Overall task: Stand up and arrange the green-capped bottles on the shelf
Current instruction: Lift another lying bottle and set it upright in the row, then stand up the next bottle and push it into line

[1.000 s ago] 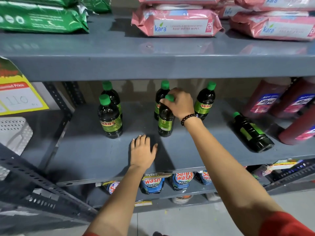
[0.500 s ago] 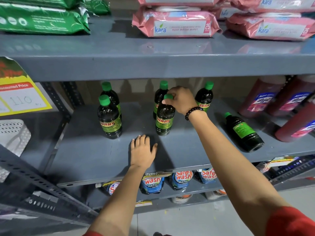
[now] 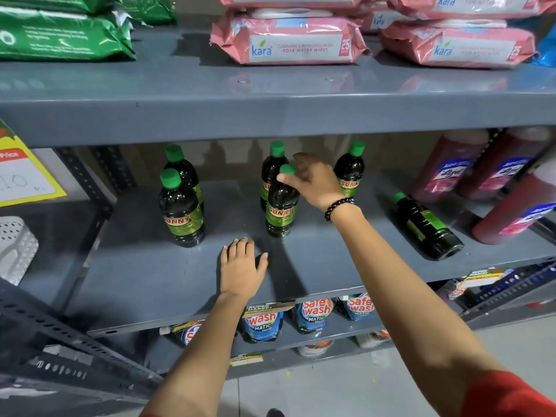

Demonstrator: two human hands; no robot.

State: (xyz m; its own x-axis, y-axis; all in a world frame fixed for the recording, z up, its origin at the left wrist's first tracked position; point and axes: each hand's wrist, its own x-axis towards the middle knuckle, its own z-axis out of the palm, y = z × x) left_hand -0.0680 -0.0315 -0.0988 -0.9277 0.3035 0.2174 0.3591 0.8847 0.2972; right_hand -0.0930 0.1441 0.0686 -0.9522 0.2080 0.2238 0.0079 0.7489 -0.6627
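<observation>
dark green-capped bottles [image 3: 281,203] with yellow-green sunny labels, five upright on grey metal shelf [image 3: 325,260], a sixth [image 3: 427,227] lying on its side to the right | right hand [image 3: 314,182] fingers loosely spread, thumb touching front middle cap | left hand [image 3: 240,267] flat on shelf, fingers together | pink wipes packs [image 3: 288,40] above
</observation>
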